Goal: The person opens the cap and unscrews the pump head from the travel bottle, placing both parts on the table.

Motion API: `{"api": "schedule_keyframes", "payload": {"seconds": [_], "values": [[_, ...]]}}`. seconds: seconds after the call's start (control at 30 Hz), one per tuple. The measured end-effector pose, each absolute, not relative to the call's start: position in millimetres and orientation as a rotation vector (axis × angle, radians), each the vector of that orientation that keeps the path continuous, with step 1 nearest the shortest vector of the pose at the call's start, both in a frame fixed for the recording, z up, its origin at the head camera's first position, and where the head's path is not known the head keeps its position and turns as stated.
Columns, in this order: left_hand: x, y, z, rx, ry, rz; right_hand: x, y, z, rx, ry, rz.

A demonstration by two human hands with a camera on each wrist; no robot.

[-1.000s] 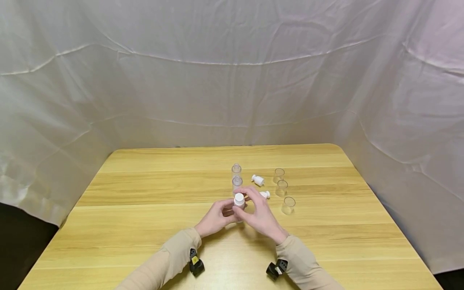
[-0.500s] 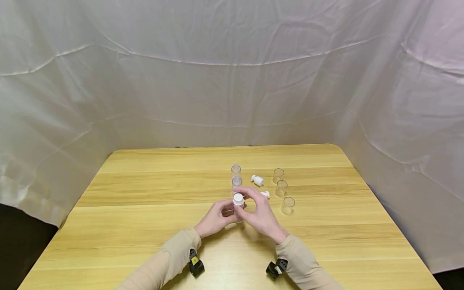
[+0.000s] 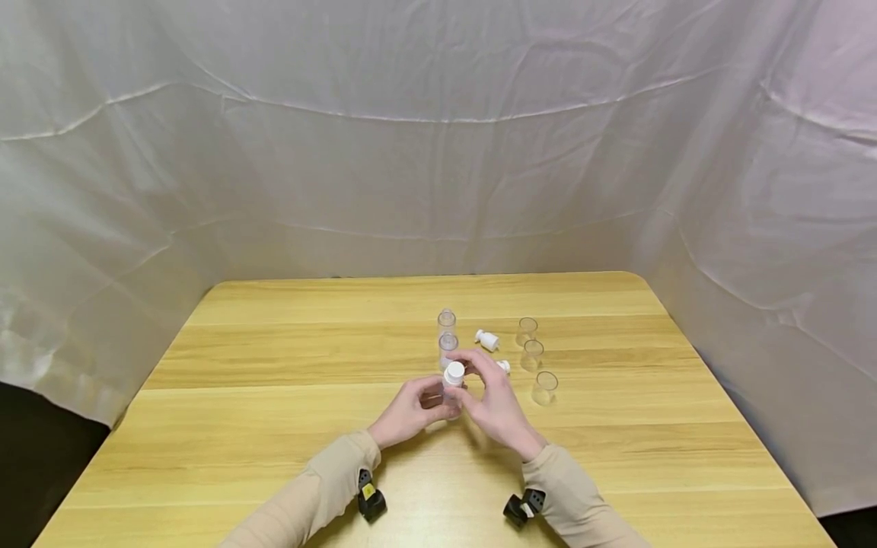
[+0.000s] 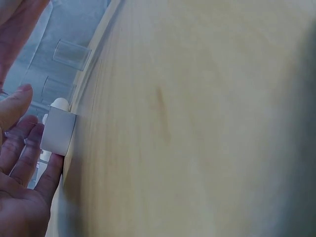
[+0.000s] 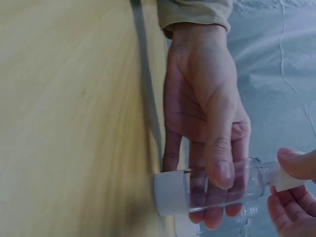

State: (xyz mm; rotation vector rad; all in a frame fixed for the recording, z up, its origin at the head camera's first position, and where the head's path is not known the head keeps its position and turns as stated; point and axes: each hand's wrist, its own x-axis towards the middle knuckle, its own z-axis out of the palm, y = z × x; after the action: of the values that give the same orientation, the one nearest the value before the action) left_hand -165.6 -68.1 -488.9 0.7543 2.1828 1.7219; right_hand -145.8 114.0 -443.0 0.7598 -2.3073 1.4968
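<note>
A clear bottle with a white base stands between my hands near the table's middle. My left hand wraps its fingers and thumb around the clear body; in the left wrist view the left hand has its fingers beside the white base. At the narrow neck is a white pump top, pinched between the thumb and fingers of my right hand. In the right wrist view the right hand appears only at the edge. Whether the pump top is seated on the neck, I cannot tell.
Two more clear bottles, one nearer and one farther, stand behind my hands. White pump tops lie to their right, one partly behind my right hand. Clear cup-shaped covers form a row farther right. Grey cloth surrounds the wooden table.
The white pump top and my right fingers have shifted slightly up and to the right, and the pump top looks a little turned. My left hand stays in place around the bottle.
</note>
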Motion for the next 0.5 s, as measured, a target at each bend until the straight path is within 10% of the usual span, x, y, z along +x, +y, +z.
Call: {"api": "schedule_keyframes", "payload": {"seconds": [0.5], "values": [[-166.6,-68.1,-491.0,0.724,2.169,1.729,-148.9,123.1,-440.5,0.307,-2.191,2.069]]}}
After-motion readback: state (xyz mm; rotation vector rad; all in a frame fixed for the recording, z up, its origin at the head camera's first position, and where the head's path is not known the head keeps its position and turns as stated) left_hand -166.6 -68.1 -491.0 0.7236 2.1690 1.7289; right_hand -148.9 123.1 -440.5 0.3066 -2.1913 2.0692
